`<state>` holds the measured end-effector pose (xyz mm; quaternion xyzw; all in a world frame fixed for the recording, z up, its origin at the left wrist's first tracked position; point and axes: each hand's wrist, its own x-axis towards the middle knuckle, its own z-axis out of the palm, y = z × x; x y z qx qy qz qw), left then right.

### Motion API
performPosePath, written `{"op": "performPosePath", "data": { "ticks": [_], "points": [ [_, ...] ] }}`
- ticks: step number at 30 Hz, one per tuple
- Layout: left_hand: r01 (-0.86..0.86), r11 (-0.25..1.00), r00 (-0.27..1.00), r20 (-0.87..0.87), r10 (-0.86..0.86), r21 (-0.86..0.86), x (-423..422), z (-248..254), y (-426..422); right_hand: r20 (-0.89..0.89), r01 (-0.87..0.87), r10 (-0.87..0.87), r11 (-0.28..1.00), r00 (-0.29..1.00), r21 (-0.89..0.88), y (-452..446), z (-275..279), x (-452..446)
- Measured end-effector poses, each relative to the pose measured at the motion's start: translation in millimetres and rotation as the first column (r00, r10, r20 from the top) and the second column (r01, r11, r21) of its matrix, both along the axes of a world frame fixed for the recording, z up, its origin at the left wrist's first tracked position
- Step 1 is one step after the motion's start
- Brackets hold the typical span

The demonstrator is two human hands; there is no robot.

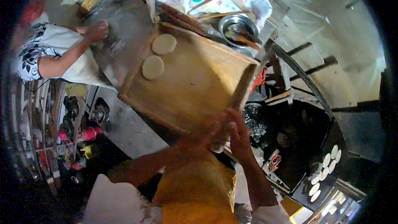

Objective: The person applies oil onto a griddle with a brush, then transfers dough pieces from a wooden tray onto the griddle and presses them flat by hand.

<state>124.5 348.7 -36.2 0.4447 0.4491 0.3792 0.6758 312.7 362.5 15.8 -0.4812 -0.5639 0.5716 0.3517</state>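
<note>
My left hand (202, 136) and my right hand (239, 136) are close together at the near edge of a shallow wooden tray (178, 99). The left is blurred and dark, so its fingers cannot be made out. On the right hand, the fingers look partly stretched out, with no held thing visible. Whether the hands touch each other is unclear. Inside the tray, toward its far left side, lie two round, flat pale dough discs, an upper disc (164, 44) and a lower disc (153, 67).
A co-worker's hands (97, 31) are over the grey worktop (128, 20) at left. Behind the tray sit a metal bowl (238, 31) with utensils and a white printed sack (248, 0). Several pale discs (327, 160) lie on a dark surface at right, near red-handled scissors (275, 160).
</note>
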Motion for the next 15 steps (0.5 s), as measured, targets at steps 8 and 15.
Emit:
{"op": "performPosePath", "data": {
  "ticks": [8, 15],
  "points": [
    [0.327, 0.713, 0.425, -0.771, 0.475, 0.62, -275.9, 23.0, 128.0, 0.023, -0.301, 0.33, 0.886, 0.944, -0.352, 54.2, -49.3, -133.7],
    [0.367, 0.76, 0.485, -0.807, 0.336, 0.536, -283.7, -7.3, 246.1, -0.267, -0.083, -0.052, 0.879, 0.962, -0.47, 150.8, -72.8, -252.8]
  ]
}}
